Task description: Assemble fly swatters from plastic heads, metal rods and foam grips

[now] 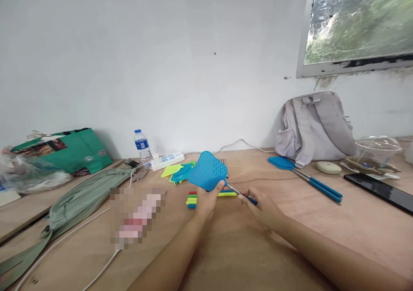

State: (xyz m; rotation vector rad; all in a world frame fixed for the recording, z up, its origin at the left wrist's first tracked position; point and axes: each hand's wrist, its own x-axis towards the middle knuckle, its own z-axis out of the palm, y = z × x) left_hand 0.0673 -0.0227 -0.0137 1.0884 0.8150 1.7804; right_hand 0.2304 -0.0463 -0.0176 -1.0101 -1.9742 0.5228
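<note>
My left hand grips the lower edge of a blue perforated fly-swatter head, held tilted above the wooden table. My right hand pinches the swatter's thin metal rod and blue handle just right of the head. Under the hands lie several coloured handles in red, green, yellow and blue. Behind the head rest loose swatter heads in yellow-green and blue, and a few metal rods.
Two finished blue swatters lie to the right, near a grey backpack, a white oval object, a clear bowl and a black phone. Left: water bottle, power strip, green bag, olive pouch, white cable.
</note>
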